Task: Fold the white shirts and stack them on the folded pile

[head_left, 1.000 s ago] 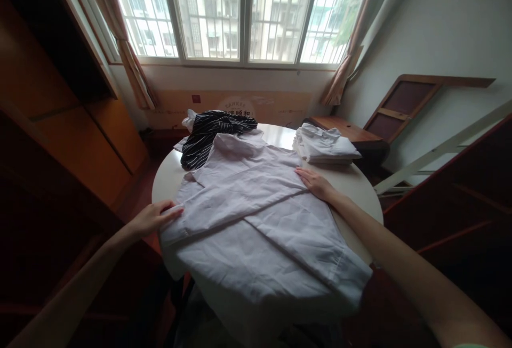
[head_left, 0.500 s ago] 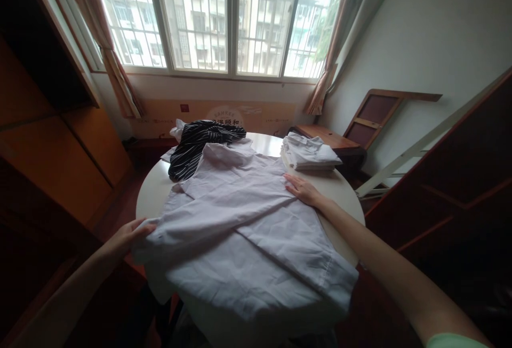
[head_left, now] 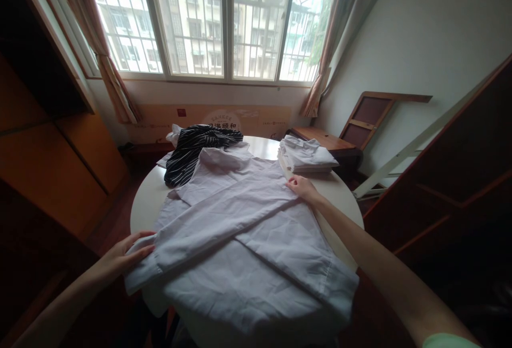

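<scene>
A white shirt [head_left: 240, 231] lies spread over a round white table [head_left: 148, 199], its sleeves folded across the body. My left hand [head_left: 122, 255] grips the cuff end of a sleeve at the table's left front edge. At the shirt's right side my right hand [head_left: 301, 186] pinches the fabric near the shoulder, fingers closed on it.
A black striped garment [head_left: 198, 151] is bunched at the table's far left. A stack of folded white shirts [head_left: 306, 157] sits at the far right. Beyond are a window, a low wooden stand [head_left: 320, 139] and wooden cabinets on the left.
My left hand pulled the sleeve cuff outward and down to the left. My right hand went from lying flat on the shirt to pinching its edge. The camera view tilted slightly.
</scene>
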A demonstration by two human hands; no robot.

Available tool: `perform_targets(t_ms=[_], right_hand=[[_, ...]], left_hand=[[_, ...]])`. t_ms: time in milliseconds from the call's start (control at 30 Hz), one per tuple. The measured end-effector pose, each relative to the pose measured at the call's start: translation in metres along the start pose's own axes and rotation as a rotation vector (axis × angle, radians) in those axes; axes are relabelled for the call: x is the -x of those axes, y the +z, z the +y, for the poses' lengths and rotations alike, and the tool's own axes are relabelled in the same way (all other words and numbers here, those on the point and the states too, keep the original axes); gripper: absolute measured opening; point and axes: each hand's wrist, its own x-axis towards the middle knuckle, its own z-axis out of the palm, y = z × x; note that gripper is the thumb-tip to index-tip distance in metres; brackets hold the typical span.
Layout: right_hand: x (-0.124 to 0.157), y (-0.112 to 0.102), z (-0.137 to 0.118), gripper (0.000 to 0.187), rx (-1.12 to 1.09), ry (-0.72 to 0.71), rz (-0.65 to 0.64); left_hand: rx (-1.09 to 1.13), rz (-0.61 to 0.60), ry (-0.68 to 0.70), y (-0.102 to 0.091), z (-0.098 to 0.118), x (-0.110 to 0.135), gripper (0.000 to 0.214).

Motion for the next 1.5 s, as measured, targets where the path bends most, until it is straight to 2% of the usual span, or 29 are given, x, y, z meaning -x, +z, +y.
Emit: perform_targets(t_ms=[167, 267, 367, 467, 667, 767, 833, 900, 967, 1000, 1067, 1167, 1233, 1333, 1433, 1500], right_hand=[[0.004, -0.010, -0.001, 0.036, -0.052, 0.104, -0.154], [0.006, -0.016, 0.004, 0.026, -0.110, 0.093, -0.241], [0.009, -0.017, 0.010, 0.023, -0.161, 0.037, -0.220], [0.009, -0.017, 0.014, 0.024, -0.155, 0.042, -0.162], [0.007, -0.011, 0.006, 0.029, -0.004, 0.053, -0.166], [0.010, -0.009, -0.001, 0.025, 0.146, 0.014, -0.153], [0.012, -0.010, -0.006, 0.023, 0.251, 0.020, -0.107], [0.014, -0.014, -0.014, 0.025, 0.330, 0.011, -0.031], [0.014, -0.018, -0.028, 0.026, 0.350, -0.050, 0.067], [0.014, -0.018, -0.037, 0.027, 0.332, -0.098, 0.107], [0.016, -0.013, -0.057, 0.029, 0.252, -0.207, 0.161], [0.023, 0.010, -0.086, 0.036, 0.112, -0.410, 0.145], [0.030, 0.032, -0.098, 0.041, 0.081, -0.526, 0.057], [0.035, 0.056, -0.097, 0.043, 0.101, -0.604, -0.083], [0.026, 0.057, -0.077, 0.046, 0.138, -0.597, -0.165], [0.014, 0.048, -0.055, 0.048, 0.188, -0.500, -0.177]], left_hand=[[0.014, -0.085, -0.020, -0.006, 0.002, -0.001, 0.051], [0.004, -0.139, -0.026, -0.010, 0.002, -0.002, 0.047], [0.002, -0.123, -0.002, -0.011, -0.003, -0.003, 0.044], [0.005, -0.090, 0.008, -0.010, -0.010, -0.004, 0.046], [-0.022, -0.142, 0.016, -0.008, -0.004, -0.001, 0.043], [-0.142, -0.158, 0.034, -0.012, 0.002, 0.004, 0.041], [-0.313, -0.101, 0.030, -0.018, 0.007, 0.004, 0.042], [-0.480, 0.037, 0.071, -0.023, 0.015, 0.001, 0.046], [-0.561, 0.178, 0.208, -0.021, 0.030, -0.009, 0.051], [-0.565, 0.226, 0.309, -0.015, 0.040, -0.014, 0.052], [-0.549, 0.212, 0.504, 0.008, 0.064, -0.027, 0.050], [-0.532, 0.055, 0.774, 0.059, 0.091, -0.043, 0.046], [-0.562, -0.043, 0.884, 0.093, 0.096, -0.050, 0.048], [-0.662, -0.153, 0.886, 0.124, 0.084, -0.058, 0.050], [-0.731, -0.144, 0.811, 0.128, 0.069, -0.061, 0.054], [-0.750, -0.109, 0.775, 0.124, 0.064, -0.060, 0.056]])
